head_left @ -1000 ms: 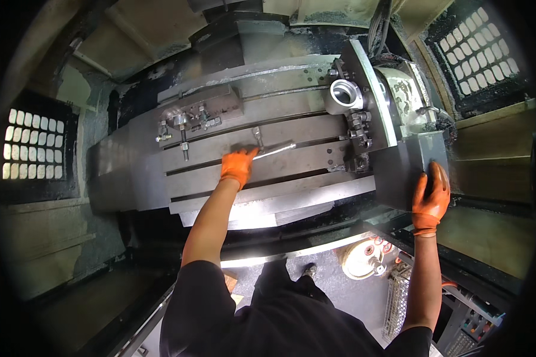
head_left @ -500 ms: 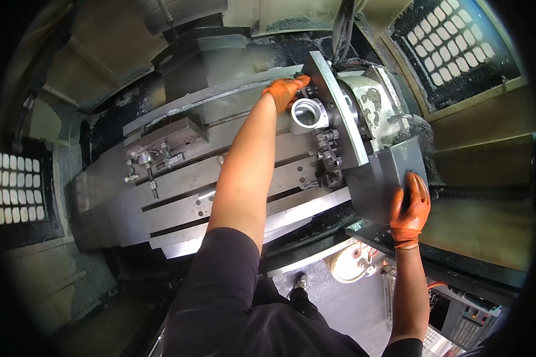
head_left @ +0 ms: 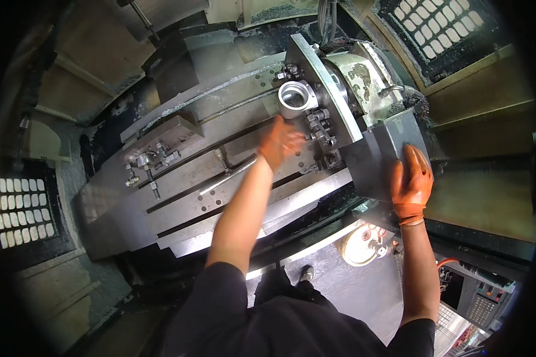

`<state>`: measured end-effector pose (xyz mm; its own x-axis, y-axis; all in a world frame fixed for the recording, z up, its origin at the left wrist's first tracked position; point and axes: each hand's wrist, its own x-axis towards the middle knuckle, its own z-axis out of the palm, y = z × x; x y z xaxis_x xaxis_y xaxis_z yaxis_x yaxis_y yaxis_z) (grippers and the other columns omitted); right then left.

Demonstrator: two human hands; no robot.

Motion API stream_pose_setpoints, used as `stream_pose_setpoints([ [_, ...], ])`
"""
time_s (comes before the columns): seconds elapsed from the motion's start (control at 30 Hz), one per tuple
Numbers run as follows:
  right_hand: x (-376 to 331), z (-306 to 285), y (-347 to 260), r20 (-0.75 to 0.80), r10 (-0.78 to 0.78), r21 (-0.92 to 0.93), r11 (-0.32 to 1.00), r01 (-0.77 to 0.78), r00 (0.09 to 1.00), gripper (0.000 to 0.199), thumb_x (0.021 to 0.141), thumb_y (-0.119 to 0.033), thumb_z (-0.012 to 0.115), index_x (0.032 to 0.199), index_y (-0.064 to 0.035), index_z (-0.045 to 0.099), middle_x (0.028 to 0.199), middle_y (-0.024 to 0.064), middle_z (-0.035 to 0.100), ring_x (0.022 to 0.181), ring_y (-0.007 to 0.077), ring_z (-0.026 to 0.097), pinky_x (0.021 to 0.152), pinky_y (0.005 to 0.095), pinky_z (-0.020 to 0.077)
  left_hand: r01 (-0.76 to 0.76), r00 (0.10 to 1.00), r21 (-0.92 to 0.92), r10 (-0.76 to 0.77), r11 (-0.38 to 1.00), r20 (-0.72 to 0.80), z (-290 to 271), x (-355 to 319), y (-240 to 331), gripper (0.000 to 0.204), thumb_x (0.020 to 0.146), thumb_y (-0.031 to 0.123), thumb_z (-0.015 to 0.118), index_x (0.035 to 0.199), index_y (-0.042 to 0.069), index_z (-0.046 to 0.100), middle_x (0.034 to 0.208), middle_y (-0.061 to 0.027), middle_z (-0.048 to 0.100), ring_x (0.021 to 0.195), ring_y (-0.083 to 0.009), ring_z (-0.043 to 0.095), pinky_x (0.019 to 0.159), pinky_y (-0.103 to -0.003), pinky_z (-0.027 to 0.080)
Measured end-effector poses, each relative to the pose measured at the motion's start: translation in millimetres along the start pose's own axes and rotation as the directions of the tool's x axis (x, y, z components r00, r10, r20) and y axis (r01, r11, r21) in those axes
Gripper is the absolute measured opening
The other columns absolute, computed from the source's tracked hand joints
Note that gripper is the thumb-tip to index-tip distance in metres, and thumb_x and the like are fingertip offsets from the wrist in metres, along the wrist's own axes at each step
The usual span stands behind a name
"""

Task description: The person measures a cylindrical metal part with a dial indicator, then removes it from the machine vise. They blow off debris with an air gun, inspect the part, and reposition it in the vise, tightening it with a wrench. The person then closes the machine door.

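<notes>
My left hand (head_left: 279,144), in an orange glove, is over the slotted machine table, just below a silver ring-shaped metal part (head_left: 295,98). Motion blurs it, but its fingers look spread, with nothing visible in them. The ring part is mounted on the side of an upright steel plate (head_left: 333,89). Bolted clamps (head_left: 321,126) sit on the same plate, right of my left fingers. My right hand (head_left: 413,181), also orange-gloved, lies with fingers stretched on a dark grey box-shaped cover (head_left: 369,157).
A steel block (head_left: 178,137) with bolts and fittings stands on the left of the slotted table (head_left: 178,217). A socket-type handle (head_left: 226,178) lies mid-table. Behind the plate is a worn rotary unit (head_left: 360,77). A round container (head_left: 357,247) and a control panel (head_left: 485,303) are below right.
My left hand has come away from the upper clamp on the plate and moved down and left, past the ring part. My right hand stays on the grey cover. The view has shifted slightly.
</notes>
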<state>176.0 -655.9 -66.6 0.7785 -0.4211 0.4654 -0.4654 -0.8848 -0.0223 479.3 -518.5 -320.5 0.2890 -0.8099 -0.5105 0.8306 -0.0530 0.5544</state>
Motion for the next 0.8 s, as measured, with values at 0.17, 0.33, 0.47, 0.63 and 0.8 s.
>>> stream_pose_setpoints([
  [0.17, -4.9, 2.9, 2.1, -0.042, -0.004, -0.023, 1.000, 0.003, 0.999, 0.038, 0.095, -0.011, 0.067, 0.131, 0.0027, 0.063, 0.127, 0.0222, 0.068, 0.119, 0.0415, 0.065, 0.103, 0.0496, 0.0503, 0.101, 0.994, -0.406, -0.080, 0.908, 0.070, 98.6, -46.7, -10.8, 0.105, 0.094, 0.083, 0.047, 0.155, -0.001, 0.033, 0.126, -0.0256, 0.066, 0.116, -0.0441, 0.069, 0.097, -0.055, 0.057],
  [0.33, -4.7, 3.0, 0.7, -0.050, 0.004, -0.007, 1.000, -0.004, 0.999, 0.037, 0.095, -0.012, 0.067, 0.129, 0.0033, 0.064, 0.126, 0.0231, 0.069, 0.118, 0.0422, 0.065, 0.103, 0.0493, 0.0503, 0.039, 0.999, -0.401, -0.030, 0.915, 0.029, 89.8, -48.0, -25.9, 0.106, 0.097, 0.076, 0.052, 0.162, -0.002, 0.021, 0.130, -0.0271, 0.065, 0.122, -0.0448, 0.065, 0.102, -0.055, 0.054],
  [0.47, -7.9, 4.2, 5.6, -0.044, 0.028, -0.017, 0.999, -0.029, 0.999, 0.037, 0.095, -0.012, 0.068, 0.129, 0.0027, 0.064, 0.127, 0.0229, 0.068, 0.118, 0.0417, 0.065, 0.104, 0.0488, 0.0502, -0.118, 0.993, -0.045, 0.117, 0.992, -0.035, 47.4, -51.0, -10.0, 0.098, 0.100, 0.058, 0.063, 0.166, 0.002, 0.017, 0.145, -0.0272, 0.058, 0.132, -0.0395, 0.059, 0.104, -0.046, 0.052],
  [0.63, -8.2, 3.0, 4.3, -0.050, 0.032, -0.029, 0.999, -0.034, 0.998, 0.038, 0.095, -0.013, 0.069, 0.129, 0.0013, 0.065, 0.127, 0.0212, 0.069, 0.119, 0.0401, 0.065, 0.104, 0.0481, 0.0501, -0.548, 0.810, 0.476, 0.579, 0.688, 0.097, 38.5, -24.7, 40.3, 0.089, 0.090, 0.020, 0.079, 0.161, 0.009, 0.027, 0.142, -0.0156, 0.057, 0.119, -0.0250, 0.061, 0.093, -0.034, 0.048],
  [0.8, -4.8, 5.3, 3.1, -0.051, 0.030, -0.031, 0.999, -0.032, 0.998, 0.038, 0.093, -0.012, 0.070, 0.129, 0.0014, 0.066, 0.126, 0.0214, 0.069, 0.118, 0.0400, 0.065, 0.104, 0.0480, 0.0505, -0.606, 0.788, 0.249, 0.525, 0.756, 0.322, 39.9, 8.6, 68.9, 0.074, 0.081, -0.005, 0.080, 0.143, 0.011, 0.044, 0.115, -0.0065, 0.062, 0.086, -0.0142, 0.058, 0.071, -0.027, 0.045],
])
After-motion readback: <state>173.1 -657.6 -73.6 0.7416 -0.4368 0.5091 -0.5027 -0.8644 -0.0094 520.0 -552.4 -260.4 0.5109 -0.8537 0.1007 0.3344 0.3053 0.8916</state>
